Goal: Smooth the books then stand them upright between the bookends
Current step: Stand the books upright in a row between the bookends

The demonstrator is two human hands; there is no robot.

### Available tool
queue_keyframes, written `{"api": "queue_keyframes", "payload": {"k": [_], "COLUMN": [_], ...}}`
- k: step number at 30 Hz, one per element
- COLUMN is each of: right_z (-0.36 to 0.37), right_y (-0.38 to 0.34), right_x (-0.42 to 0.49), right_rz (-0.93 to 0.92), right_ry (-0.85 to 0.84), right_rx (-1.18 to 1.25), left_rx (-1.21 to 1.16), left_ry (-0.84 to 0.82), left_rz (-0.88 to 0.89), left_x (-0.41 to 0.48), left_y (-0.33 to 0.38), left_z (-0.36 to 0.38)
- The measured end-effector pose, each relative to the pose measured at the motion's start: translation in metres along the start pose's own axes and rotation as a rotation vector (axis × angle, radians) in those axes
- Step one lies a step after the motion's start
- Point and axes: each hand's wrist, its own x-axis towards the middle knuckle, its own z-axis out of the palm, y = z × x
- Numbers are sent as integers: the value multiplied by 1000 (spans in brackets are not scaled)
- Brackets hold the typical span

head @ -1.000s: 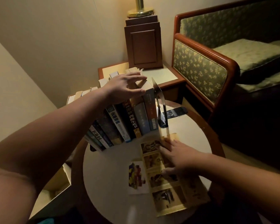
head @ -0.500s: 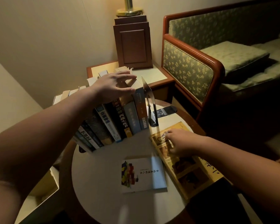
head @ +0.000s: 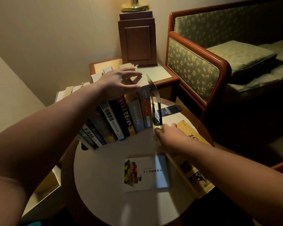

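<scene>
left hand (head: 119, 82): fingers flat and spread on row of books (head: 121, 121) at 11 o'clock, gripping nothing; probably props the leaning row against bookend (head: 155, 98)
right hand (head: 168, 136): on yellow book (head: 194, 132), flat at 3 o'clock; grasp unclear
white book (head: 147, 172): flat, 6 o'clock

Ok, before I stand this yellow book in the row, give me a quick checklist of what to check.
1. Left hand steadies the row of books: ok, it rests on their tops.
2. Row upright: not ok, the books lean left.
3. Right hand hold on the yellow book: cannot tell, fingers hidden at its edge.
4. Gap beside the right bookend: not ok, none shows.
5. White book shelved: not ok, it lies flat on the table.
</scene>
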Motion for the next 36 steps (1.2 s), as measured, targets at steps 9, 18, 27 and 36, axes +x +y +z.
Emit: {"api": "queue_keyframes", "payload": {"k": [9, 18, 27, 36], "right_z": [-19, -32, -82, -58], "right_y": [33, 43, 33, 20], "right_x": [-38, -60, -75, -54], "right_rz": [-12, -309, -515, -325], "right_ry": [381, 657, 1030, 1297], "right_rx": [473, 363, 544, 773], "left_rx": [2, 6, -10, -18], "left_ry": [4, -2, 6, 7], "left_rz": [7, 0, 4, 3], "left_x": [3, 4, 7, 8], "left_y": [-1, -2, -9, -7], "left_z": [1, 1, 3, 1]}}
